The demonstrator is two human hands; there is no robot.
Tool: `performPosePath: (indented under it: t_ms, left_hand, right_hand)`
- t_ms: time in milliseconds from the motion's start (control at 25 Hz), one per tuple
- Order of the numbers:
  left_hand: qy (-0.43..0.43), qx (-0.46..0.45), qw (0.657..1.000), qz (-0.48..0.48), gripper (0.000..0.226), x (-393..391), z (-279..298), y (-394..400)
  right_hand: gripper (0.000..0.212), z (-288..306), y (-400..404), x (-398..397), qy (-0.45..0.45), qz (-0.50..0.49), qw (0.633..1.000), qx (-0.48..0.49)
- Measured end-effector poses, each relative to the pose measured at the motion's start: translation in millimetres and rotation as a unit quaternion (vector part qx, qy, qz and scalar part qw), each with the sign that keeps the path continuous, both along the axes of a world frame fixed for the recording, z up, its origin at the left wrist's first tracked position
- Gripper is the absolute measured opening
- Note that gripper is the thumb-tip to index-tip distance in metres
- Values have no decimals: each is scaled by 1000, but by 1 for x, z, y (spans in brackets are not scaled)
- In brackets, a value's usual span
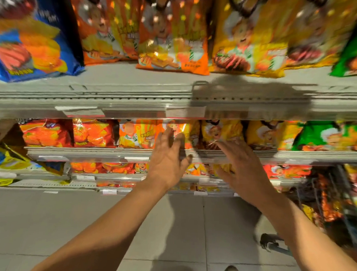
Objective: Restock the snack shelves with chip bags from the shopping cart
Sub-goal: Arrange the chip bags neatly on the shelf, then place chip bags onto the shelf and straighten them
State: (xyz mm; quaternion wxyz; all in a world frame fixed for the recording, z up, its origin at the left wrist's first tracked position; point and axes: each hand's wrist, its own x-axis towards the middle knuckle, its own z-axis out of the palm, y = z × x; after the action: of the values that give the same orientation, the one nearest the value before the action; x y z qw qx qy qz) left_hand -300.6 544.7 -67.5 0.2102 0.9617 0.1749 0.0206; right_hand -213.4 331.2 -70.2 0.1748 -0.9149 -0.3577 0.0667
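Hands (167, 161) blurred, shopping cart (324, 203) cut off

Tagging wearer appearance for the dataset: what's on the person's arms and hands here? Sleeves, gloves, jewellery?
Nothing worn that shows. The left hand and right hand are bare, with no gloves. Both forearms are bare to the bottom edge of the frame, with no sleeve, watch or bracelet in sight. No rings can be made out on the fingers, though motion blur could hide a thin one.

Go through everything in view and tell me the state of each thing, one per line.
left hand: open, holding nothing
right hand: open, fingers spread, holding nothing
top shelf: stocked, bags upright
orange bag: standing at the shelf front
second shelf: stocked
shopping cart: bags inside
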Motion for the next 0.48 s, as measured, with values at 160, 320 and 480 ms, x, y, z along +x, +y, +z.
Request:
performPosePath:
  t_ms: [160, 320, 480]
  left_hand:
    - [40, -35, 997, -56, 68, -12, 29, -50]
    - [60, -49, 987, -143, 65, 2, 78, -114]
    - [-10, -41, 964, -261, 46, 46, 124, -204]
  right_hand:
    - [70, 31, -65, -25, 42, -68, 996, 49]
    - [70, 74, -151, -40, 54, -156, 986, 39]
    - [67, 107, -256, -33, 43, -251, 966, 51]
